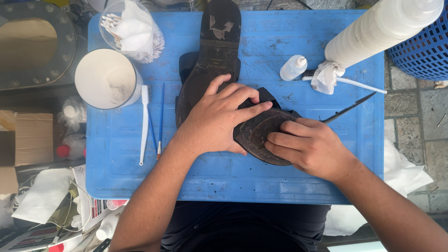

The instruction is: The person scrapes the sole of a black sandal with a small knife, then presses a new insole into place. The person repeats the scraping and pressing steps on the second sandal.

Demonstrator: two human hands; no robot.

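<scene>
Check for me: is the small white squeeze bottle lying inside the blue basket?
No, the small white squeeze bottle lies on the blue table, left of the blue basket and apart from it.

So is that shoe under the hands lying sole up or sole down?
Sole up. The shoe's worn dark sole and heel face the camera on the blue board, and the left hand presses on it.

Scuffed blue table (116, 177), dark brown shoe sole (259, 135), white squeeze bottle (293, 68), blue mesh basket (417, 51), white cup (106, 79)
</scene>
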